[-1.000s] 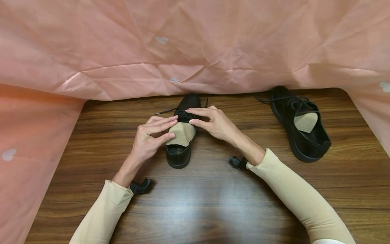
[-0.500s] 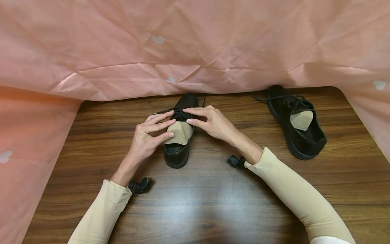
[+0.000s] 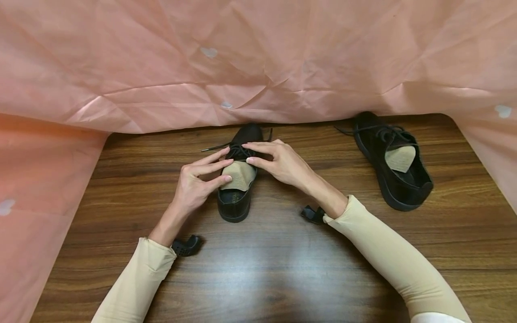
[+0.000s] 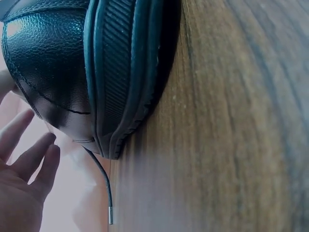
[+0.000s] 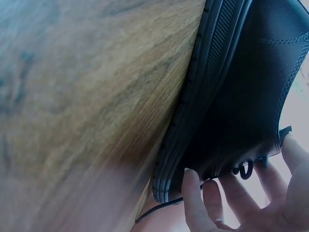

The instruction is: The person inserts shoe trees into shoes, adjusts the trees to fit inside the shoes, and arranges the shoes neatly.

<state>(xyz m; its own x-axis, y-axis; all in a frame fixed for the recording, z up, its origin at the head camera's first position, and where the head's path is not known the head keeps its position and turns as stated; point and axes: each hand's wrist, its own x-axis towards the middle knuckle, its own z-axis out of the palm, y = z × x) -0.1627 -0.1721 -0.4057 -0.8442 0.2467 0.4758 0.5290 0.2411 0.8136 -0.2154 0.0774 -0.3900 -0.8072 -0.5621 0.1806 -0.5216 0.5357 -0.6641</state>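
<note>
A black lace-up shoe [image 3: 235,205] stands on the wooden tabletop, toe away from me. A beige, cardboard-like insert [image 3: 239,176] sits in its opening. My left hand [image 3: 193,180] is at the shoe's left side; its thumb reaches the insert and its extended fingers lie by the laces [image 3: 238,151]. From the right, my right hand [image 3: 286,162] touches the laced part with spread fingers, the thumb near the tongue. Close up, the shoe's side [image 4: 53,58] fills much of the left wrist view. In the right wrist view, relaxed fingertips [image 5: 192,181] lie along the upper.
A second black shoe [image 3: 404,190] stands at the right, with a similar beige insert [image 3: 400,159] inside. A pink cloth [image 3: 258,58] hangs along the back and sides. A black wrist mount [image 3: 186,246] juts from each cuff.
The view shifts slightly, moving the scene a little left in the picture. Both hands stay at the shoe, with barely any finger movement.
</note>
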